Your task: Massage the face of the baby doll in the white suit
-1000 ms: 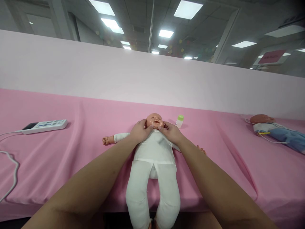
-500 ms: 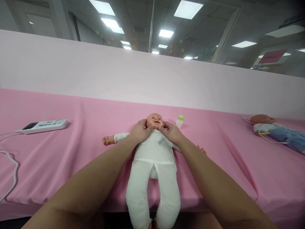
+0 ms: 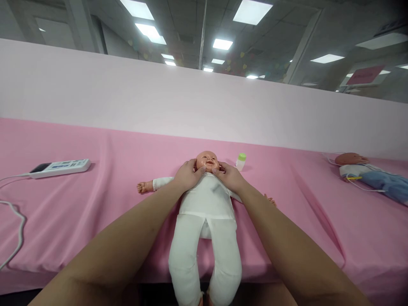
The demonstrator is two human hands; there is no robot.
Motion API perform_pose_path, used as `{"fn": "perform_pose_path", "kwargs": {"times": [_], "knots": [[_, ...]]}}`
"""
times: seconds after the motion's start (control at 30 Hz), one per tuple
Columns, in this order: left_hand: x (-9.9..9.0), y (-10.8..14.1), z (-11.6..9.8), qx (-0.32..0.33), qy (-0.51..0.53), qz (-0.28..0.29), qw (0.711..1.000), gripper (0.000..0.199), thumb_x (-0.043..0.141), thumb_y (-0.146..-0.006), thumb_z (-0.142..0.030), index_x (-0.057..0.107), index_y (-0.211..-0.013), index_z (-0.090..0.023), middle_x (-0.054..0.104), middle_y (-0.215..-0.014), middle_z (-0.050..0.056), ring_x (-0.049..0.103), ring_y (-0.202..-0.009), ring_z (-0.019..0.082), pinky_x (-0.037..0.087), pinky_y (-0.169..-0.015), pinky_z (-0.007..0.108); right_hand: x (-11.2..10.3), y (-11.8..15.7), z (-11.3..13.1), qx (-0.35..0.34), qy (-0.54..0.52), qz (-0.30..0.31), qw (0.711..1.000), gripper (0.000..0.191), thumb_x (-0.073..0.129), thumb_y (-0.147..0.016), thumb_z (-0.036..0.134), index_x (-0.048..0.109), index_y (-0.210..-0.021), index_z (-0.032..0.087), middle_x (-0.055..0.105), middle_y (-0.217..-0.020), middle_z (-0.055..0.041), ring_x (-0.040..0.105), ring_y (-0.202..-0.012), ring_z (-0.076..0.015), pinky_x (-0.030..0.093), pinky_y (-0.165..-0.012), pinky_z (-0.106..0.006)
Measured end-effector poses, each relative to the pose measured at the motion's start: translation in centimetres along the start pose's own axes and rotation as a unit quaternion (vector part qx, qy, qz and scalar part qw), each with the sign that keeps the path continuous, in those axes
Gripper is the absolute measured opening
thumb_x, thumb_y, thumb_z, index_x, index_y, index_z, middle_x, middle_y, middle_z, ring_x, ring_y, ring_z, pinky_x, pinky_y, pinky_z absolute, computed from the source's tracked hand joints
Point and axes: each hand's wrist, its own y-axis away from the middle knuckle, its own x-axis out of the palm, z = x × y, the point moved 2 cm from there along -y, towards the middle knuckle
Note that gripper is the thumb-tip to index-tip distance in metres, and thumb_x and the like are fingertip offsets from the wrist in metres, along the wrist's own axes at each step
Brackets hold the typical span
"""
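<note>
A baby doll with a white cloth body and a hard plastic head lies on its back, its feet towards me. My left hand holds the left side of its head, thumb on the cheek near the chin. On the other side my right hand grips the head the same way, thumb by the jaw. The fingers of both hands are partly hidden behind the head. The doll's arms stretch out sideways under my forearms. Just beyond my right hand stands a small clear bottle with a green cap.
Pink cloth covers the table. At the left lies a white power strip-like device with a cable. A second doll in blue and white lies at the far right, with thin tubing. A pale wall rises behind.
</note>
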Motion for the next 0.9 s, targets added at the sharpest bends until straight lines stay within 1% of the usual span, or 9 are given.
{"fn": "perform_pose_path", "kwargs": {"times": [0.53, 0.73, 0.9], "knots": [[0.13, -0.05, 0.22, 0.004, -0.007, -0.004, 1.0, 0.055, 0.053, -0.099, -0.058, 0.065, -0.135, -0.019, 0.072, -0.13, 0.013, 0.068, -0.113, 0.029, 0.053, -0.093, 0.039, 0.03, 0.08, 0.09, 0.007, -0.007, 0.0, 1.0, 0.056, 0.066, -0.095, 0.058, 0.062, -0.143, 0.028, 0.073, -0.136, -0.008, 0.071, -0.12, -0.0257, 0.054, -0.107, -0.041], [0.02, -0.01, 0.04, 0.0, -0.009, -0.001, 1.0, 0.055, 0.054, -0.098, -0.056, 0.064, -0.136, -0.018, 0.072, -0.128, 0.014, 0.068, -0.112, 0.029, 0.052, -0.095, 0.039, -0.04, 0.18, 0.11, 0.0, -0.002, -0.005, 1.0, 0.057, 0.066, -0.095, 0.058, 0.064, -0.141, 0.025, 0.073, -0.135, -0.0111, 0.07, -0.122, -0.0278, 0.055, -0.106, -0.041], [0.04, -0.02, 0.04, 0.001, -0.007, -0.001, 1.0, 0.056, 0.054, -0.098, -0.057, 0.064, -0.136, -0.017, 0.072, -0.128, 0.015, 0.068, -0.112, 0.03, 0.052, -0.093, 0.04, -0.06, 0.22, 0.15, 0.0, -0.001, -0.008, 1.0, 0.055, 0.066, -0.096, 0.057, 0.065, -0.14, 0.024, 0.073, -0.135, -0.0113, 0.071, -0.121, -0.028, 0.055, -0.105, -0.041]]}}
